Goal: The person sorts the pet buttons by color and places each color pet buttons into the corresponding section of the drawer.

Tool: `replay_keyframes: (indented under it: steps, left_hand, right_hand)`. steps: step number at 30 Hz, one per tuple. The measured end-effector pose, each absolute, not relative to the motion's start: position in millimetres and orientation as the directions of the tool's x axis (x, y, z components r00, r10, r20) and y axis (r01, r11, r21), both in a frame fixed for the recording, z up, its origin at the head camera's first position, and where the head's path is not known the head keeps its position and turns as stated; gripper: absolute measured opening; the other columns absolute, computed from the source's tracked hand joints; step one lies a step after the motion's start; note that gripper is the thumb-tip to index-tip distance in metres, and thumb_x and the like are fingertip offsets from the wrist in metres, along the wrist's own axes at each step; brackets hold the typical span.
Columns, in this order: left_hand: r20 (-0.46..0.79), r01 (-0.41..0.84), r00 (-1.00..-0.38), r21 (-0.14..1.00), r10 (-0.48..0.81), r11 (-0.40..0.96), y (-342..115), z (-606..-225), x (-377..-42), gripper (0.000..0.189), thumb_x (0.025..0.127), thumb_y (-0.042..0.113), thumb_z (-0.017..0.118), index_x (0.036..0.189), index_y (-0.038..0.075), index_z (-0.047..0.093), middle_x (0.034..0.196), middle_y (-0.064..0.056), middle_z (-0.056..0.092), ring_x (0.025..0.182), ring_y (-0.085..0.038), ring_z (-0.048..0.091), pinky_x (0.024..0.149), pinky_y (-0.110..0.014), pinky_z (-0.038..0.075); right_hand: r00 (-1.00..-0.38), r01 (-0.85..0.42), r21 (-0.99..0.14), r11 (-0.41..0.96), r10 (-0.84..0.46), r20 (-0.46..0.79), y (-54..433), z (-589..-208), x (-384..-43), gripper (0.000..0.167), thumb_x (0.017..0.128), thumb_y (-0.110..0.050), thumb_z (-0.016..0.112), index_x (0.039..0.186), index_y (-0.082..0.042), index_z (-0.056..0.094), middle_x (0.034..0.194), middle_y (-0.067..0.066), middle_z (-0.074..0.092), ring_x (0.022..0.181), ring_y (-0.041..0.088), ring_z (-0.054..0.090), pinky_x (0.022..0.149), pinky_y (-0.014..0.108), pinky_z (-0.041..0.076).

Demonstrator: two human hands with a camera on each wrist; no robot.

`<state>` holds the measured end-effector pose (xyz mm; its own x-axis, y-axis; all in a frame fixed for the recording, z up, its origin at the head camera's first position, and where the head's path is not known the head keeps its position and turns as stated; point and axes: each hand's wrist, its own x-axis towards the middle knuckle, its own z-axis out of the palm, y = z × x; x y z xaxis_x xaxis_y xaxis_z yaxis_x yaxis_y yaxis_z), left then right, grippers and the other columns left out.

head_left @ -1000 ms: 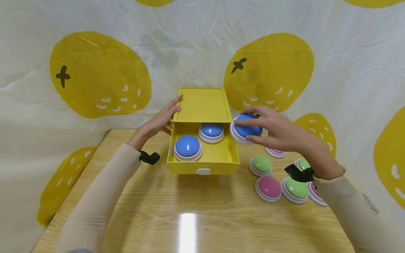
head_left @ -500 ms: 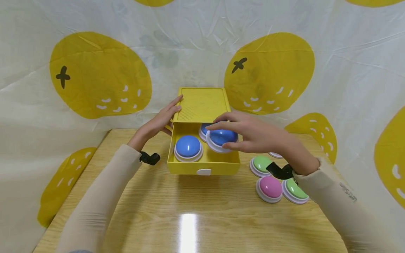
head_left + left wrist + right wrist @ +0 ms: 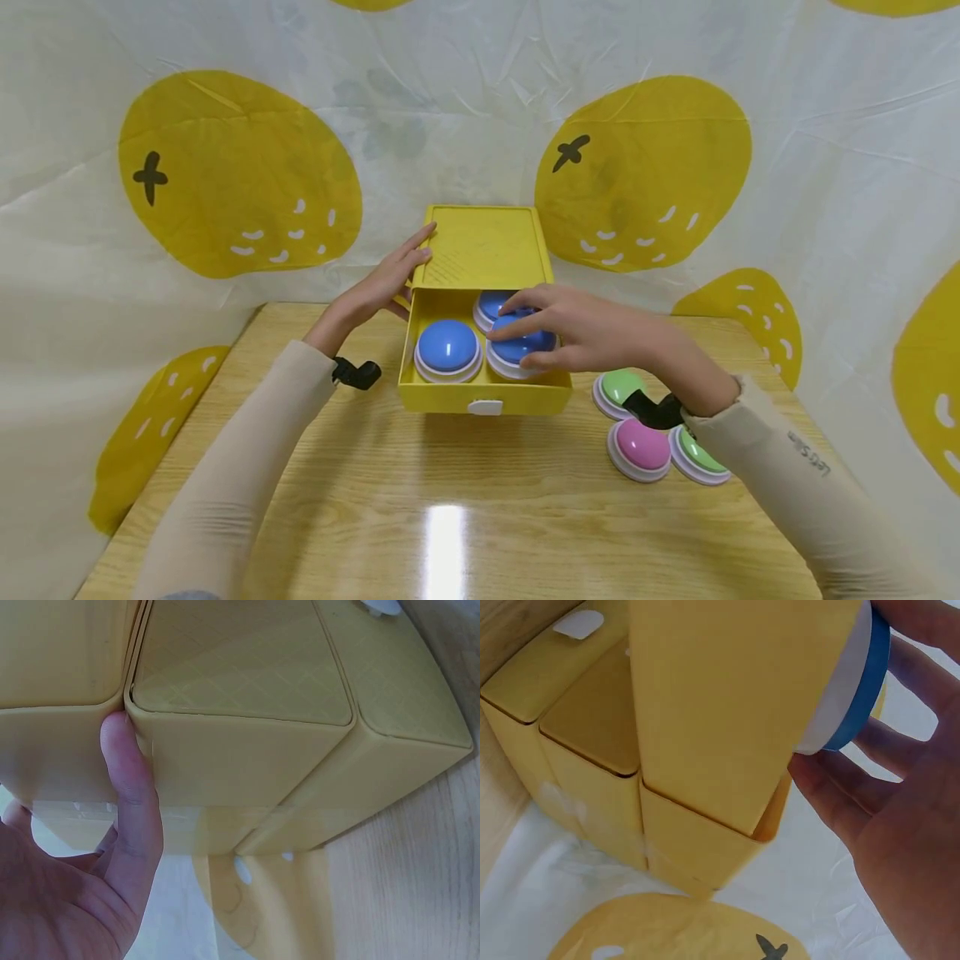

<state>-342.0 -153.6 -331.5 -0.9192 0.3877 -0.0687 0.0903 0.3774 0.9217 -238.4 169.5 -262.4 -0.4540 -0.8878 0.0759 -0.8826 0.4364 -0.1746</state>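
Observation:
In the head view, a yellow drawer box (image 3: 487, 243) stands on the table with its top drawer (image 3: 444, 400) pulled out. My right hand (image 3: 600, 329) grips a blue-domed push-button buzzer (image 3: 507, 348) by its sides, at the drawer's right part. Two more blue buzzers sit in the drawer: one at the left (image 3: 447, 345), another farther back (image 3: 489, 307), partly covered by my fingers. From the right wrist, the held buzzer (image 3: 864, 682) shows above the drawer's wall, its lower part hidden. My left hand (image 3: 381, 285) rests against the box's left side, thumb (image 3: 133, 780) straight along it.
Right of the box, a green buzzer (image 3: 621, 387), a pink buzzer (image 3: 643, 444) and another green buzzer (image 3: 697, 458) lie on the wooden table (image 3: 360, 500), partly beneath my right forearm. A patterned cloth (image 3: 450, 125) hangs close behind the box.
My right hand has carried the blue buzzer leftward from beside the box to over the drawer, then lowered it into the right part. The left hand has stayed in place.

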Motion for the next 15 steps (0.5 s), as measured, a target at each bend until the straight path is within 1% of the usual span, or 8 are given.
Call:
replay_keyframes:
  steps: [5, 9, 15]
  left_hand:
    - [-0.075, 0.079, -0.922, 0.924, 0.380, 0.373, -153.8, -331.4, -342.3, 0.055, 0.106, 0.064, 0.036, 0.156, 0.064, 0.013, 0.153, -0.012, 0.045, 0.072, -0.031, 0.064, 0.066, -0.049, 0.064]
    - [-0.072, 0.083, -0.922, 0.923, 0.381, 0.376, -153.6, -331.9, -341.2, 0.055, 0.107, 0.063, 0.036, 0.156, 0.065, 0.013, 0.154, -0.012, 0.044, 0.072, -0.032, 0.064, 0.066, -0.050, 0.064]
    - [-0.059, 0.095, -0.925, 0.921, 0.375, 0.379, -152.8, -333.5, -341.9, 0.054, 0.107, 0.063, 0.037, 0.156, 0.065, 0.014, 0.156, -0.008, 0.043, 0.071, -0.033, 0.063, 0.065, -0.050, 0.064]
  right_hand:
    - [-0.474, -0.864, -0.201, 0.461, -0.881, 0.016, 165.9, -264.2, -239.0, 0.042, 0.098, -0.036, 0.070, 0.140, -0.032, 0.067, 0.147, 0.008, 0.058, 0.133, 0.027, 0.055, 0.110, 0.050, 0.048]
    - [-0.473, -0.864, -0.199, 0.463, -0.881, 0.001, 163.1, -265.8, -239.5, 0.042, 0.097, -0.038, 0.071, 0.139, -0.032, 0.068, 0.146, 0.008, 0.060, 0.134, 0.029, 0.054, 0.112, 0.051, 0.047]
    - [-0.453, -0.874, -0.206, 0.441, -0.891, 0.017, 162.6, -271.7, -241.7, 0.041, 0.096, -0.032, 0.073, 0.137, -0.028, 0.070, 0.144, 0.012, 0.062, 0.133, 0.031, 0.053, 0.111, 0.053, 0.046]
